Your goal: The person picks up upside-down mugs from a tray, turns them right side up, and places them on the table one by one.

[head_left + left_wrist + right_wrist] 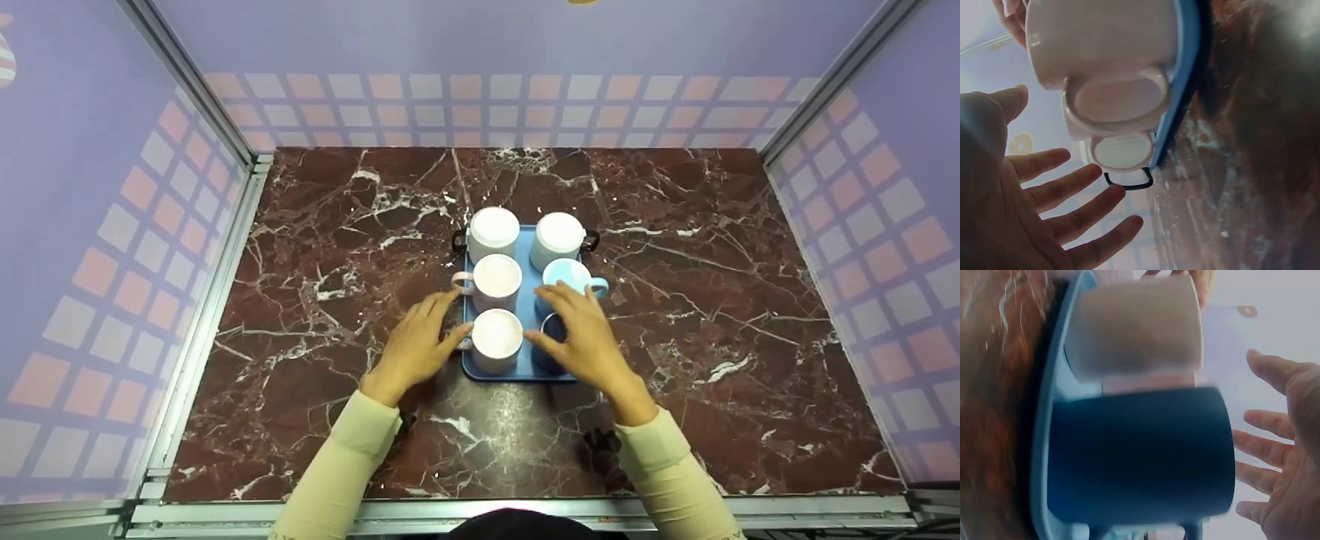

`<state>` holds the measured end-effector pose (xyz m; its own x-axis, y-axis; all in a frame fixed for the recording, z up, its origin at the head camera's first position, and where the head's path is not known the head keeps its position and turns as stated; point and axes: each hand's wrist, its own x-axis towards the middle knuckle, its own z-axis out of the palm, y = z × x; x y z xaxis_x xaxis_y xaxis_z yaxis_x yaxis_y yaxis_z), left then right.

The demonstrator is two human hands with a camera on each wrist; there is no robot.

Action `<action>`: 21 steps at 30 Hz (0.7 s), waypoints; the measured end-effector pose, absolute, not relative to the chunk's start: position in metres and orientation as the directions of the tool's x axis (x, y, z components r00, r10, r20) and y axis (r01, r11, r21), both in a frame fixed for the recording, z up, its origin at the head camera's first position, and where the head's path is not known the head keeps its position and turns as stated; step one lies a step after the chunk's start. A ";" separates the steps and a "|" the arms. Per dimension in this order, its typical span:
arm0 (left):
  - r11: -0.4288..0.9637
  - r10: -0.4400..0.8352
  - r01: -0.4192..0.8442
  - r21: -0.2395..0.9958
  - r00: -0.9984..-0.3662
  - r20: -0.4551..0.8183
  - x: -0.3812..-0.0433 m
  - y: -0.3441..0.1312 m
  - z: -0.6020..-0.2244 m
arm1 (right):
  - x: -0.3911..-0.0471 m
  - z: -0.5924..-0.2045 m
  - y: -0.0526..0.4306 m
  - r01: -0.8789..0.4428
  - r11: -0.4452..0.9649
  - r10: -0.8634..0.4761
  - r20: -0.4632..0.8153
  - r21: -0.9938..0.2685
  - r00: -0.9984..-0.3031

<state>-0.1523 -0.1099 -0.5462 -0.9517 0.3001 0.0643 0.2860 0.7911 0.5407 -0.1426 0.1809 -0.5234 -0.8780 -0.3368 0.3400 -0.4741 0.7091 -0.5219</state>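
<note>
A blue tray (527,289) holds several mugs in two columns. On the left stand a front pale pink mug (497,339), a middle pale pink mug (496,281) and a back white mug (494,231) with a black handle. The right column has a dark blue mug (1140,455) in front, a light blue mug (566,274) and a white mug (558,236) with a black handle. My left hand (418,341), fingers extended, is beside the left-hand handles. Over the right column's front mugs hovers my right hand (589,341), fingers spread; it partly hides both. Neither hand holds anything.
The tray rests on a dark red marbled table (337,225). Purple walls (480,45) with checked bands enclose its back and sides, and a metal rail (420,511) runs along the front edge.
</note>
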 end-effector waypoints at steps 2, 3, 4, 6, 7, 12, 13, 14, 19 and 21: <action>0.785 0.301 0.287 0.549 -0.951 0.067 -0.149 -0.110 -0.550 | -0.140 -0.525 0.175 -0.492 0.711 -0.359 0.343 -0.503 -0.868; 0.785 0.301 0.286 0.550 -0.952 0.065 -0.148 -0.110 -0.551 | -0.139 -0.525 0.172 -0.503 0.710 -0.372 0.345 -0.492 -0.862; 0.783 0.302 0.285 0.553 -0.951 0.062 -0.147 -0.110 -0.553 | -0.138 -0.526 0.169 -0.513 0.710 -0.384 0.345 -0.483 -0.856; 0.773 0.309 0.287 0.566 -0.949 0.060 -0.146 -0.110 -0.555 | -0.136 -0.529 0.164 -0.532 0.708 -0.408 0.345 -0.465 -0.845; 0.768 0.313 0.288 0.571 -0.948 0.058 -0.145 -0.110 -0.556 | -0.135 -0.530 0.162 -0.539 0.707 -0.419 0.342 -0.458 -0.841; 0.748 0.323 0.295 0.595 -0.944 0.063 -0.140 -0.109 -0.560 | -0.132 -0.536 0.154 -0.568 0.700 -0.458 0.339 -0.433 -0.822; 0.746 0.323 0.293 0.599 -0.945 0.060 -0.139 -0.109 -0.561 | -0.132 -0.537 0.153 -0.574 0.697 -0.465 0.339 -0.429 -0.818; 0.745 0.321 0.287 0.603 -0.946 0.053 -0.138 -0.108 -0.562 | -0.132 -0.538 0.152 -0.579 0.696 -0.472 0.338 -0.425 -0.814; 0.714 0.331 0.268 0.647 -0.943 0.025 -0.136 -0.106 -0.567 | -0.132 -0.541 0.148 -0.596 0.695 -0.488 0.345 -0.403 -0.802; 0.685 0.347 0.272 0.676 -0.938 0.026 -0.137 -0.106 -0.569 | -0.132 -0.541 0.147 -0.592 0.700 -0.489 0.336 -0.399 -0.805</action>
<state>-0.1367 -0.1058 -0.5693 -0.9375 0.3469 0.0263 0.2725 0.6851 0.6756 -0.1319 0.1475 -0.5413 -0.8047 -0.4894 0.3362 -0.5924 0.7001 -0.3986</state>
